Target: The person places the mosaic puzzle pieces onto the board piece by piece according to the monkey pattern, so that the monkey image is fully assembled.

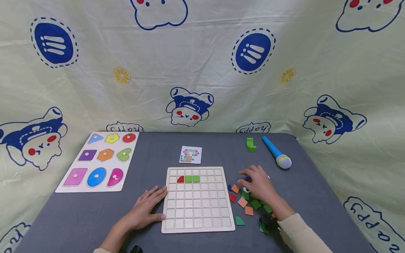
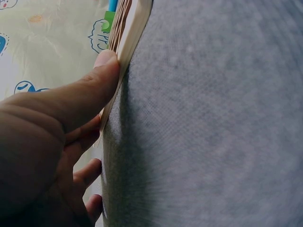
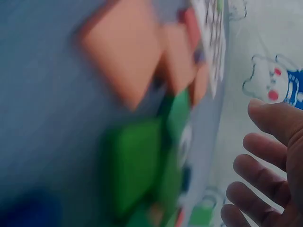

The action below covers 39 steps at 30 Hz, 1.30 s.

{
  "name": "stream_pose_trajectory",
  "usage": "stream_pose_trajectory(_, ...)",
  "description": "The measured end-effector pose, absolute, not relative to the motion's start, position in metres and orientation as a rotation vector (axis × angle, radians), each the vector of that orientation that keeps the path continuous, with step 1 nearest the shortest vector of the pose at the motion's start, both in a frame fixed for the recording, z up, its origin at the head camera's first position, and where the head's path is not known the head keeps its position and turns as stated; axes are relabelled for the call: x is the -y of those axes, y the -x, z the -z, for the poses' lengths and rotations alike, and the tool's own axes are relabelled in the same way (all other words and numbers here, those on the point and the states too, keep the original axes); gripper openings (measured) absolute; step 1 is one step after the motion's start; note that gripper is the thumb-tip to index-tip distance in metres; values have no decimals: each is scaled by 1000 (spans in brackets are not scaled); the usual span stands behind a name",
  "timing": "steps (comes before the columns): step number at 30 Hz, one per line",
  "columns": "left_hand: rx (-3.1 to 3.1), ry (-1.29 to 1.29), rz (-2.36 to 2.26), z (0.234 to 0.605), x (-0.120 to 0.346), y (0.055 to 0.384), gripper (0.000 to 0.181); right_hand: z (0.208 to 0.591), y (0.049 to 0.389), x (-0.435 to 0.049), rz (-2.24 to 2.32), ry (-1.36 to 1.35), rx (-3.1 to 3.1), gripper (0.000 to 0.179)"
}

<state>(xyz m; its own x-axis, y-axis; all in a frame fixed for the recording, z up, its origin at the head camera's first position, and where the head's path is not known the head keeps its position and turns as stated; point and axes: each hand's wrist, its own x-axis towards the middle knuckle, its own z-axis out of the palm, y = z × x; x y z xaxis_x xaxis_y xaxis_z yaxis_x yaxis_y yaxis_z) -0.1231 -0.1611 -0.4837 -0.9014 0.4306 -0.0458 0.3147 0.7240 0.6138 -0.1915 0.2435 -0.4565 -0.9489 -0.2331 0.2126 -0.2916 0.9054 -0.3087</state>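
A white grid board (image 1: pixel 197 203) lies at the middle of the table, with a red quarter-round piece (image 1: pixel 180 179) and two green squares (image 1: pixel 192 179) set side by side near its top. My left hand (image 1: pixel 146 208) rests at its left edge, fingers fairly straight; in the left wrist view the thumb (image 2: pixel 92 87) touches the board's wooden rim (image 2: pixel 124 61). My right hand (image 1: pixel 257 182) hovers at the far end of a loose pile of pieces, holding nothing. Its fingers are spread in the right wrist view, beyond blurred green pieces (image 3: pixel 135 163) and orange pieces (image 3: pixel 125 49).
Above the board lies a small pattern card (image 1: pixel 191 155). A shape puzzle board (image 1: pixel 102 161) is at the left. At the back right are a green block (image 1: pixel 251 144) and a blue toy microphone (image 1: pixel 276 152). Behind the table hangs a printed curtain (image 1: pixel 202 63).
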Motion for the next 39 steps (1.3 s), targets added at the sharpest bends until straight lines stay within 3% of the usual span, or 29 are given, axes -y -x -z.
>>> stream_pose_trajectory(10, -2733, -593, -932, 485, 162, 123, 80, 467, 183, -291, -378, -198, 2953, 36)
stream_pose_trajectory(24, -2735, -608, -933, 485, 162, 123, 79, 471, 179, -306, -297, -152, 3027, 39)
stream_pose_trajectory(33, -2743, -619, -932, 485, 162, 123, 79, 472, 180, -305, -326, -269, 3041, 26)
stream_pose_trajectory(39, -2733, -611, -940, 485, 162, 123, 79, 473, 179, -307, -350, -308, 3027, 27)
